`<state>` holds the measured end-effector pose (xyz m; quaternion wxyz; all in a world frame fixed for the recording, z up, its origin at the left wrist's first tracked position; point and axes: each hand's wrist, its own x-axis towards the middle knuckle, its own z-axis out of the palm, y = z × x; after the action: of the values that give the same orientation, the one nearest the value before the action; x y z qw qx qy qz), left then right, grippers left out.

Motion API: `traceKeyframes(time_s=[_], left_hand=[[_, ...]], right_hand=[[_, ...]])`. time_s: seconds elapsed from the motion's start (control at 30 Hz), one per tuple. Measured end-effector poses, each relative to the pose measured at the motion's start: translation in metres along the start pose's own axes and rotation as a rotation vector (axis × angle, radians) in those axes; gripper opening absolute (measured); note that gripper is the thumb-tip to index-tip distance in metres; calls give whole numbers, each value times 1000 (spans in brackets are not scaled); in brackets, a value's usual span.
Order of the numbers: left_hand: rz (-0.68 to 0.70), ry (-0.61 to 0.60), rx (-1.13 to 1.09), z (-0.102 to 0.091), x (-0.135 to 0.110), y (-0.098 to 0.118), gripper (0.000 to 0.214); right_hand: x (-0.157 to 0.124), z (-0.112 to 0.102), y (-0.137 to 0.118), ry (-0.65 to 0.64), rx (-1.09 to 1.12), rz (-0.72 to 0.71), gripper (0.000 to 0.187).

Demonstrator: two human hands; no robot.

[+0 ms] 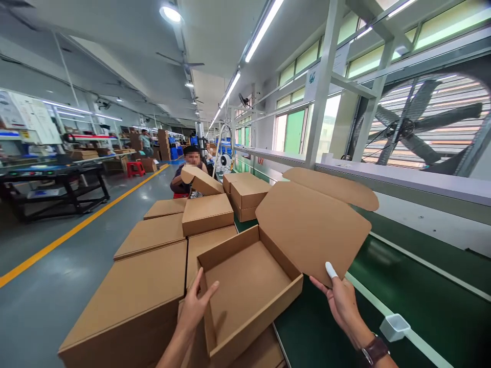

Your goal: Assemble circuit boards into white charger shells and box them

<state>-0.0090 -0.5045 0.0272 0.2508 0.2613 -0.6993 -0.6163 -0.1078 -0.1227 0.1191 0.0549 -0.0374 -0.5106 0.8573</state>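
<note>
An open cardboard box [249,276] lies in front of me, its inside bare and its lid [314,220] folded back to the right. The lid's end flap [333,188] sticks out at the far edge. My left hand [195,302] grips the box's left wall, thumb over the rim and fingers along the outside. On the right, my right hand [339,294] pinches the near edge of the lid; its thumb wears a white finger cot [330,270] and lies on top of the board, fingers beneath. A dark watch [374,351] is on the right wrist.
Closed cardboard boxes [141,286] are stacked at left and ahead. A green conveyor belt [414,271] runs along the right, with a small white square cup [395,326] on its rail. Beyond the boxes sits a person [180,179], near another box with its lid raised [203,181].
</note>
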Motion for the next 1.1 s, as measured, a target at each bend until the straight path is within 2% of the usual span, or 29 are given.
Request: traceKeyframes(time_s=[0.13,0.3,0.4,0.53,0.67,0.77,0.93,1.0,1.1], left_hand=[[-57,9,-48,19,20,8,69],[-34,-49,-270,55,28,41,66],[29,-78,-248,71,13,44,71],[222,-108,-58,82,-27,27,73],[285,-152,137,93,-71,19,64],[405,-156,227,104,-93,21,53],[634,-31,292,112,-101,20,44],[680,-1,302,115,-99,19,42],[714,-6,318,120,-97,19,36]], right_hand=[[15,-16,-3,-42,-133,31,63],[32,-25,-19,115,-332,-143,52],[33,-32,-29,173,-356,-172,57],[31,-41,-38,134,-407,-216,57],[41,-39,-45,165,-518,-240,46],[53,-34,-52,198,-543,-241,41],[49,-42,-62,127,-472,-273,59],[40,-52,-64,168,-452,-247,64],[23,-69,-68,238,-457,-207,62]])
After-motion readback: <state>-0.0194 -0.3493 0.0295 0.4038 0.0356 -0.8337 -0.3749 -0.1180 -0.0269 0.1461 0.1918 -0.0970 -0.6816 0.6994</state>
